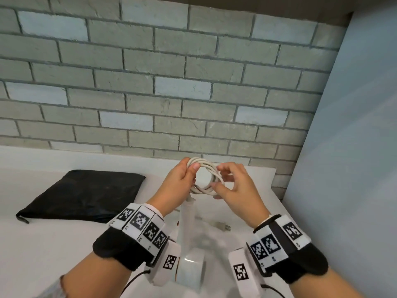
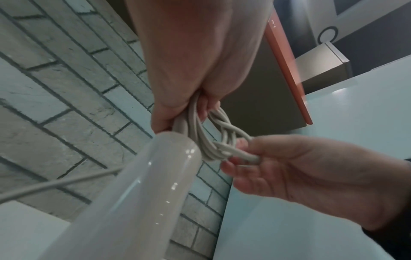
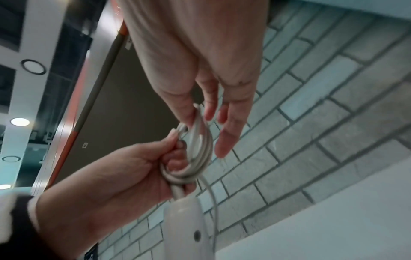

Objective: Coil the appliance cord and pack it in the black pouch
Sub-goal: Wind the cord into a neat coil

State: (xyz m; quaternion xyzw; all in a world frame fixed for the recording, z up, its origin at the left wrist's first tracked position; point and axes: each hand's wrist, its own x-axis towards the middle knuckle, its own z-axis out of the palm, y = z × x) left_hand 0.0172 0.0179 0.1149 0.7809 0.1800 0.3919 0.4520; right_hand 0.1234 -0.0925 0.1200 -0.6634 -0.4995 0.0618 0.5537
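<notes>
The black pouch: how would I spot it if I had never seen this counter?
Start at the grey brick wall and drop to the white counter below it. The black pouch lies flat there, to the left of both hands. It is the only dark, soft thing among white objects.

Smooth, matt off-white rubbery cord (image 1: pixel 204 176); glossy white plastic appliance handle (image 2: pixel 142 190); crinkled, faintly shiny black fabric pouch (image 1: pixel 86 194) at left; smooth white counter (image 1: pixel 43 254); rough grey brick wall (image 1: pixel 150 82) beyond.
</notes>
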